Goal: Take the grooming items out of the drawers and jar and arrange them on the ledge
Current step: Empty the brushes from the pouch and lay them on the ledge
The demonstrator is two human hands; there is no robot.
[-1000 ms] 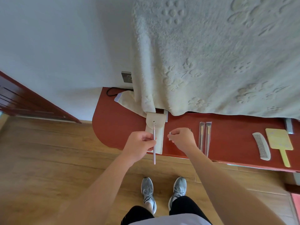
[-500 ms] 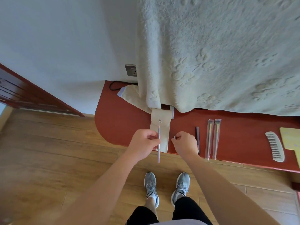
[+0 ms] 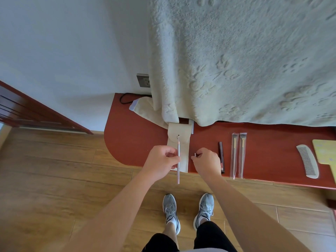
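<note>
Here, brushes (image 3: pixel 234 153) in clear sleeves (image 3: pixel 240 171); left hand (image 3: pixel 161 161) pinches pencil (image 3: pixel 178 160)

1. A slim silver-pink pencil (image 3: pixel 178 148) with a dark tip stands lengthwise at centre frame, pinched in the left hand (image 3: pixel 161 163) above the pouch.
2. A small white cap (image 3: pixel 195 154) is pinched in the fingertips of the right hand (image 3: pixel 206 163), just right of the pouch.
3. A beige pouch (image 3: pixel 184 146) lies flat on the red-brown ledge (image 3: pixel 138 139), flap closed.
4. A dark slim stick (image 3: pixel 221 157) lies right of the pouch.
5. Two brushes in clear sleeves (image 3: pixel 234 155) lie side by side, just right of the stick.
6. A pale comb (image 3: pixel 308 161) lies at the right of the frame.
7. A yellow paddle (image 3: pixel 325 151) is cut off by the right edge.
</note>
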